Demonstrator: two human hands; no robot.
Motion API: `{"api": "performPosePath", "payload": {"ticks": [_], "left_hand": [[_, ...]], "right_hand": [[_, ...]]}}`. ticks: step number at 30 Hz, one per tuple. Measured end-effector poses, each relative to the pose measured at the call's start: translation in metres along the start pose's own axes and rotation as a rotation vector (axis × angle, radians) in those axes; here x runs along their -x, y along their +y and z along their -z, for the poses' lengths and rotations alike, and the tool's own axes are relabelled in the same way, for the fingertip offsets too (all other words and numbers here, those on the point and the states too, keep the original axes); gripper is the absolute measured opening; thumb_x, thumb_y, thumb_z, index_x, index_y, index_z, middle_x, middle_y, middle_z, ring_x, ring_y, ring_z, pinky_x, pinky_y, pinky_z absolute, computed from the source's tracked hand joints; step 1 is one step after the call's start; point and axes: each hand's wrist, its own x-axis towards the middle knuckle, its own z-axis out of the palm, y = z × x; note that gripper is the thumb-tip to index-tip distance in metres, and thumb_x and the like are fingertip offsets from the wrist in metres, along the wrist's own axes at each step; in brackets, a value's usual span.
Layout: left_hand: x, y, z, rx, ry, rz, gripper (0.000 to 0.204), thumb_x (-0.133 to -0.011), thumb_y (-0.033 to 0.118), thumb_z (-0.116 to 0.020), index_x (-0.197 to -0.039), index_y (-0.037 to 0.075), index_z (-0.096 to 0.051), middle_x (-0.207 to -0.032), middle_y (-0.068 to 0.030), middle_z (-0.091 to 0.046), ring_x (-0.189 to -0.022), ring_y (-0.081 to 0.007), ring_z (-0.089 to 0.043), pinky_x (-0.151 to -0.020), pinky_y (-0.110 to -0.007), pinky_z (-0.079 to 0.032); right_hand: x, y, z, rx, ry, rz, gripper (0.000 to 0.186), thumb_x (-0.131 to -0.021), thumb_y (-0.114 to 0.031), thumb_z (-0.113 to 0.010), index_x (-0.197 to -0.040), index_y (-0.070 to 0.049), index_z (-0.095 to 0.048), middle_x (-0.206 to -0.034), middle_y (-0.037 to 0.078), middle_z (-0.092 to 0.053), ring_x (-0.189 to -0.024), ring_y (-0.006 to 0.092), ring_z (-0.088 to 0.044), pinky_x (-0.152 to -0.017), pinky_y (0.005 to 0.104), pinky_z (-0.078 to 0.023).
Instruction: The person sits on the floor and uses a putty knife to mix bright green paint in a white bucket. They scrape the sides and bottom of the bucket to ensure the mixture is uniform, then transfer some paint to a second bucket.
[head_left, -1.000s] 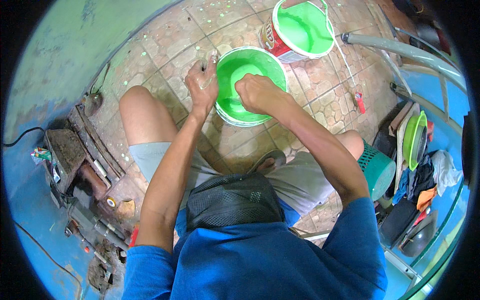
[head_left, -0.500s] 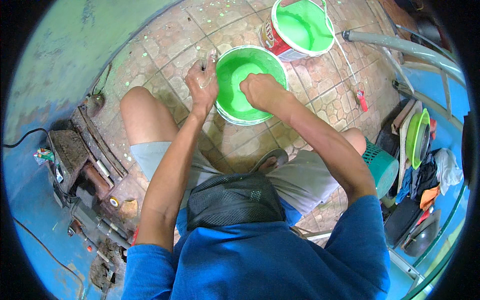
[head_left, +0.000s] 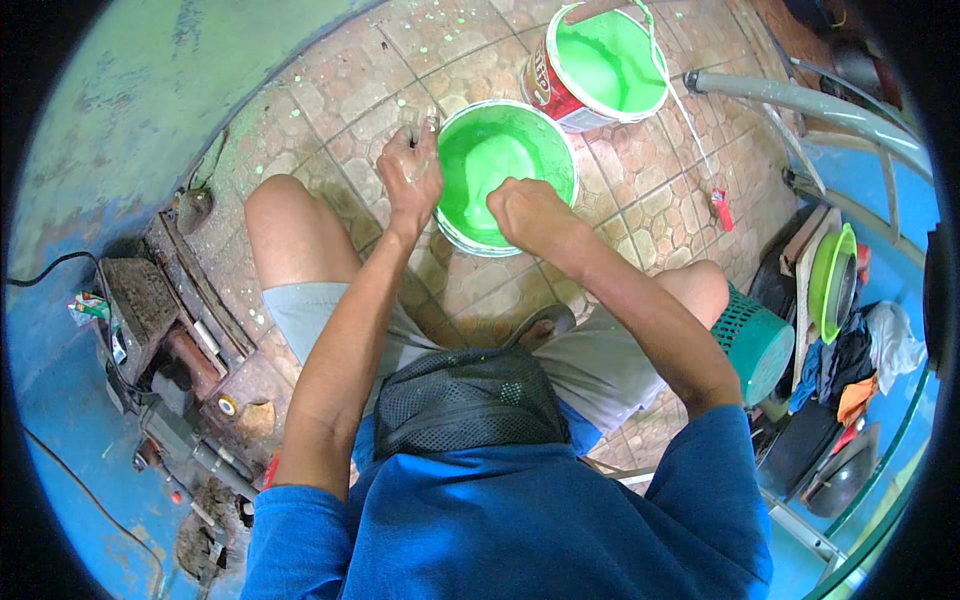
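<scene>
A white-rimmed bucket (head_left: 560, 140) with bright green paint (head_left: 495, 165) inside stands on the floor in front of me. My left hand (head_left: 410, 175), smeared with paint, grips its left rim. Over the near right part of the opening, my right hand (head_left: 535, 215) is closed in a fist, knuckles toward the paint. Whatever that fist holds is hidden beneath it. Just beyond, to the right, a second bucket (head_left: 553, 85) with a red and white side also contains green paint.
A paint roller frame with a red handle (head_left: 721, 210) leans from the second bucket onto the tiles. Grey metal tubing (head_left: 800, 92) reaches in from the right. A green basket (head_left: 762, 350) and piled clothes (head_left: 865, 350) sit right; tools and scrap (head_left: 190, 360) line the left wall.
My right fist has moved slightly nearer to me inside the bucket opening, and more of the paint surface shows. The left hand keeps its place at the rim.
</scene>
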Motion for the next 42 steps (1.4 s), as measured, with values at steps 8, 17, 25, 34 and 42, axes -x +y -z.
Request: {"api": "performPosePath", "payload": {"ticks": [8, 17, 25, 34, 42], "left_hand": [[-0.001, -0.006, -0.003, 0.028, -0.001, -0.062, 0.049, -0.09, 0.033, -0.058, -0.061, -0.006, -0.049, -0.052, -0.024, -0.042, -0.049, -0.025, -0.035, -0.05, -0.042, -0.035], [0.0, -0.007, -0.003, 0.063, -0.009, -0.026, 0.049, -0.089, 0.033, -0.058, -0.061, -0.006, -0.048, -0.053, -0.0244, -0.044, -0.049, -0.0255, -0.036, -0.05, -0.042, -0.035], [0.002, 0.003, -0.002, 0.085, -0.016, -0.007, 0.049, -0.09, 0.032, -0.058, -0.061, -0.006, -0.048, -0.053, -0.0247, -0.043, -0.049, -0.026, -0.035, -0.05, -0.042, -0.035], [0.0, -0.002, -0.001, 0.047, -0.008, -0.018, 0.047, -0.09, 0.03, -0.058, -0.061, -0.006, -0.048, -0.053, -0.0245, -0.043, -0.048, -0.0259, -0.036, -0.05, -0.042, -0.035], [0.001, 0.0, -0.001, 0.062, -0.015, -0.036, 0.046, -0.09, 0.028, -0.056, -0.061, -0.007, -0.046, -0.051, -0.0222, -0.04, -0.049, -0.0226, -0.034, -0.049, -0.042, -0.033]], "right_hand": [[-0.056, 0.018, 0.021, 0.072, -0.059, -0.139, 0.021, -0.077, -0.009, -0.048, -0.074, 0.001, -0.066, -0.076, 0.023, -0.064, -0.074, 0.0362, -0.065, -0.065, 0.045, -0.053], [-0.017, 0.02, 0.032, 0.143, -0.254, -0.257, 0.017, -0.073, -0.006, -0.051, -0.075, 0.004, -0.065, -0.075, 0.027, -0.062, -0.074, 0.0381, -0.064, -0.066, 0.0454, -0.052], [-0.039, 0.019, 0.005, -0.016, 0.005, -0.049, 0.015, -0.074, -0.009, -0.051, -0.067, 0.002, -0.058, -0.069, 0.028, -0.059, -0.064, 0.0413, -0.06, -0.06, 0.0476, -0.049], [-0.029, 0.034, 0.035, 0.148, -0.031, -0.192, 0.019, -0.075, -0.007, -0.048, -0.066, 0.002, -0.063, -0.067, 0.025, -0.06, -0.063, 0.0398, -0.062, -0.057, 0.0462, -0.051], [-0.014, 0.002, 0.004, 0.057, -0.135, -0.046, 0.018, -0.076, -0.009, -0.05, -0.07, -0.002, -0.065, -0.072, 0.021, -0.064, -0.065, 0.0352, -0.065, -0.059, 0.0438, -0.053]]}}
